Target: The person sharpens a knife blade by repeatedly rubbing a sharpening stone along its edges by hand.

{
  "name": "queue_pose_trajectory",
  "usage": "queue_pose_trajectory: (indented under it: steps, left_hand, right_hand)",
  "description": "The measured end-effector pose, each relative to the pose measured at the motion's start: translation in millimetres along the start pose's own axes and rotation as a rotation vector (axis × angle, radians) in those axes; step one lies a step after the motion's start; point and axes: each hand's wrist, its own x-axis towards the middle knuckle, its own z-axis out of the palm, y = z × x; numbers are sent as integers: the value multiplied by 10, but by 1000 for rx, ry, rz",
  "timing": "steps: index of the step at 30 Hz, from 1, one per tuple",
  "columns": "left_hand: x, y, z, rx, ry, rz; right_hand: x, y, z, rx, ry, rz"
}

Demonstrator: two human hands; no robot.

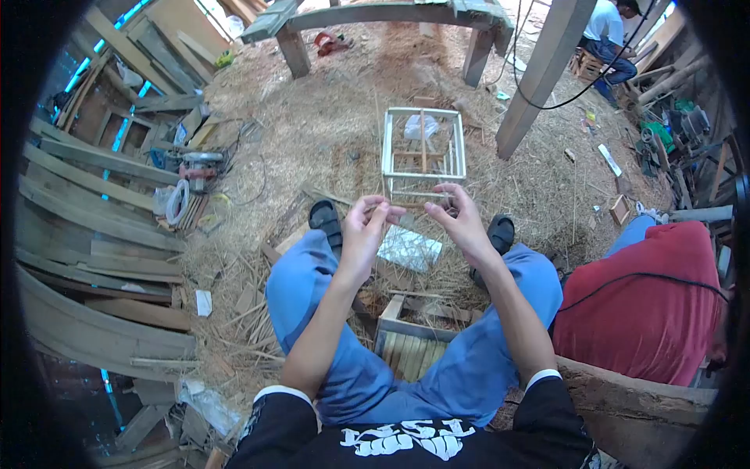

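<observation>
My left hand (367, 227) is raised over the ground between my knees. Its thumb and fingers are pinched together, and whatever lies in them is too thin to make out. Opposite it, my right hand (462, 225) has its thumb and fingers apart, pointing towards the left hand. Just beyond both hands stands a small light-coloured wooden frame (386, 144) with thin bars. A whitish plastic bag (422, 127) shows through its bars. Below the hands lies a pale, flat sheet (410, 248) on the shavings. Nearer my lap is a slatted wooden piece (414, 353).
A wooden bench (367, 17) and a slanting post (543, 78) stand ahead. Planks (101, 211) and a power tool (201, 168) lie left. Red cloth (641, 305) with a black cable is at right. Another person (605, 39) sits far right.
</observation>
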Motion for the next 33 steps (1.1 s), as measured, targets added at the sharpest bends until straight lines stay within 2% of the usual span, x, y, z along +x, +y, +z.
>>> queue_pose_trajectory:
  steps: [4,8,11,14,18,21,24,27,30,33]
  left_hand:
    - [36,-69,-5,53,8,-18]
    - [11,-154,-43,85,51,-32]
    - [17,-196,-67,88,60,-56]
    - [46,-202,-83,84,28,-94]
    - [60,-263,-102,65,7,-97]
    - [74,-286,-150,81,5,-97]
    - [63,-295,-199,112,1,-85]
    - [80,-334,-229,124,14,-77]
    - [120,-404,-264,140,22,-81]
    - [166,-473,-268,139,21,-99]
  right_hand:
    - [-51,149,168,126,-155,236]
    - [-161,96,255,171,-195,276]
    - [-173,258,240,119,-314,174]
    - [-165,352,208,-104,-275,80]
    - [-140,347,196,-246,-297,141]
    - [-190,343,296,-141,-189,-61]
    - [-168,413,289,-213,-151,-78]
    - [-137,354,204,-289,-201,94]
    - [-135,382,201,-503,-189,11]
    - [-132,589,203,-755,-270,-156]
